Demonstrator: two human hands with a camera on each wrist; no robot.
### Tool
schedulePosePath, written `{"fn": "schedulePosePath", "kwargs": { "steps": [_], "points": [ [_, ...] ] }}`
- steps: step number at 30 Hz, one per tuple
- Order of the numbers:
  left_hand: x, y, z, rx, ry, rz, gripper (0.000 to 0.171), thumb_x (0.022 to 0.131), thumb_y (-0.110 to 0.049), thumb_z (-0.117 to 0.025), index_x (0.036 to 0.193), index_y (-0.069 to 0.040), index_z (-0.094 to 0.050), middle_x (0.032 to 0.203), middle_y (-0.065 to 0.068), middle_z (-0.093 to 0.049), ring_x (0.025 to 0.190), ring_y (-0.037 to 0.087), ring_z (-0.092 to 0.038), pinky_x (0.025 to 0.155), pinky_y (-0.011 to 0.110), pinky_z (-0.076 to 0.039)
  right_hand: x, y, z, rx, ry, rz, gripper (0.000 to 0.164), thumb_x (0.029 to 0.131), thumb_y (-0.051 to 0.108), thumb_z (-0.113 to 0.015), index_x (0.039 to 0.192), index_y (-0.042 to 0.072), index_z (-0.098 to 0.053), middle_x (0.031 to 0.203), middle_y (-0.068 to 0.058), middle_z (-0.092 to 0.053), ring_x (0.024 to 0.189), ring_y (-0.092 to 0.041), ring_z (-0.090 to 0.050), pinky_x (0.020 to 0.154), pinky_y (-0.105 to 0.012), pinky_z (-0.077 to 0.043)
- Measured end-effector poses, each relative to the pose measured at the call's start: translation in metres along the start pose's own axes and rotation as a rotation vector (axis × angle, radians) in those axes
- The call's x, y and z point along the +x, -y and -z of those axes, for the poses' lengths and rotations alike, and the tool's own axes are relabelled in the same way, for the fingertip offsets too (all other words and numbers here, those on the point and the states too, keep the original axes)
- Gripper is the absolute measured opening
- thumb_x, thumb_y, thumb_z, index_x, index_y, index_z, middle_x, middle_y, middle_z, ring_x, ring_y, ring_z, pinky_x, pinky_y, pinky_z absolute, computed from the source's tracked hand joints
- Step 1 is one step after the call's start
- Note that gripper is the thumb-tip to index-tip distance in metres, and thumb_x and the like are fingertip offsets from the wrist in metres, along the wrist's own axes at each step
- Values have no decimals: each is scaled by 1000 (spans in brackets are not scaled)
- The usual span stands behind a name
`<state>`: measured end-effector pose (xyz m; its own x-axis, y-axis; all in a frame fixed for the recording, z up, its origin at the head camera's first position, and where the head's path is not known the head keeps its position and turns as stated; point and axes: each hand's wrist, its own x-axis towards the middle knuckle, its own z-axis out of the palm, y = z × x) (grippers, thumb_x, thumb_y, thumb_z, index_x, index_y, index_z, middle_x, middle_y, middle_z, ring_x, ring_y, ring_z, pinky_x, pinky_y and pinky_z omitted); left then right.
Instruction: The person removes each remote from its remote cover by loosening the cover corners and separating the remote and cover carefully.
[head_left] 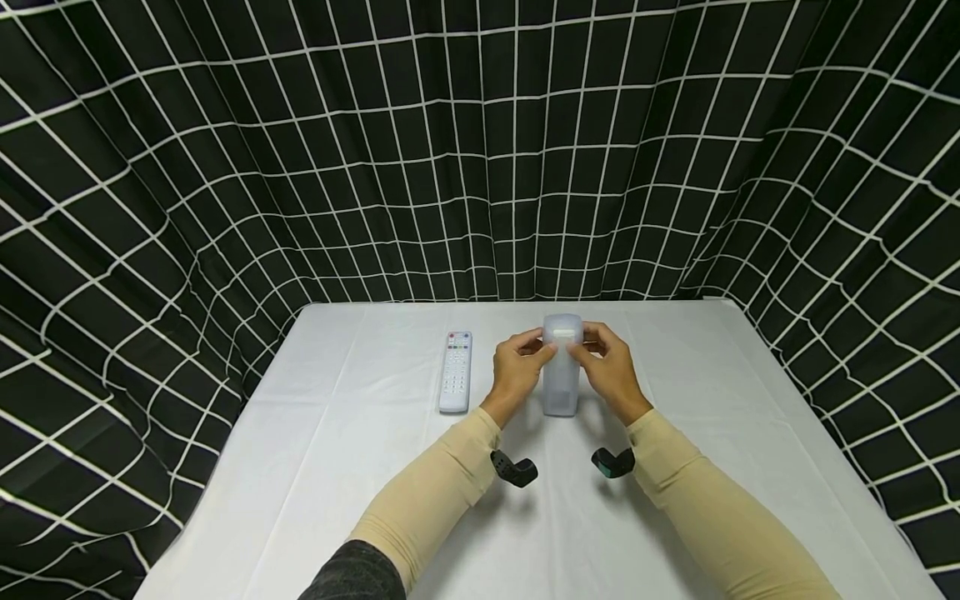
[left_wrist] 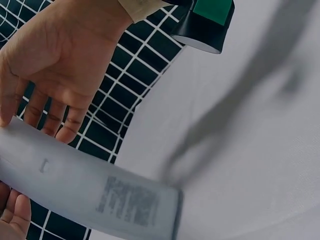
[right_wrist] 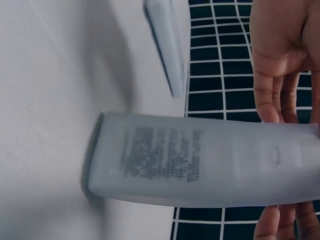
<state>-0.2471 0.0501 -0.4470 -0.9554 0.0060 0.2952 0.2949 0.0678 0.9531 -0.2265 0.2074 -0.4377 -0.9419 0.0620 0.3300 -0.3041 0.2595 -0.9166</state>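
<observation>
A pale remote control (head_left: 560, 379) in what looks like a translucent sleeve is held between both hands, its top end away from me. Blurred printed label text shows on the side facing the wrist cameras, in the right wrist view near its lower end. My left hand (head_left: 516, 371) pinches the left edge near the top, thumb on the near face. On the opposite edge my right hand (head_left: 611, 371) pinches likewise, its fingers behind. Whether the lower end touches the table cannot be told. A second remote control (head_left: 455, 372), white with several buttons, lies face up left of my left hand.
A white cloth covers the table (head_left: 360, 483). Black curtains (head_left: 517, 167) with a white grid rise behind it and on both sides. Each wrist wears a black camera mount, the left one (head_left: 514, 469) and the right one (head_left: 613, 463) jutting inward over the table.
</observation>
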Motion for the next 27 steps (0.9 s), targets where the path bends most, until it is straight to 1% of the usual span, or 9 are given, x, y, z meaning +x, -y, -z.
{"fn": "schedulePosePath", "kwargs": {
  "steps": [4,8,16,27],
  "points": [
    [0,-2,1,-26,4,-24,31,82,-6,-77,112,0,-71,90,5,-65,84,16,-62,78,26,-51,0,2,0,-13,1,4,33,93,10,-65,124,-1,-57,114,-17,-60,101,-25,-54,86,-36,-44],
    [-1,-4,1,-45,8,-19,31,83,-4,-76,113,0,-70,93,6,-65,86,18,-62,81,26,-51,-1,3,1,-14,5,-1,33,93,13,-66,122,1,-57,113,-14,-60,102,-24,-55,87,-39,-44],
    [-2,-6,1,-88,-2,-22,31,82,0,-75,112,3,-69,93,7,-65,86,17,-63,81,26,-51,-2,6,0,-3,-3,17,33,93,15,-65,122,1,-58,113,-13,-61,102,-23,-56,84,-34,-45],
    [-4,-9,2,-114,10,-10,31,83,-3,-75,113,2,-69,97,8,-67,90,18,-63,80,26,-52,-2,4,0,31,-22,25,32,93,13,-66,120,-1,-59,112,-15,-61,101,-21,-56,85,-31,-46]
  ]
}}
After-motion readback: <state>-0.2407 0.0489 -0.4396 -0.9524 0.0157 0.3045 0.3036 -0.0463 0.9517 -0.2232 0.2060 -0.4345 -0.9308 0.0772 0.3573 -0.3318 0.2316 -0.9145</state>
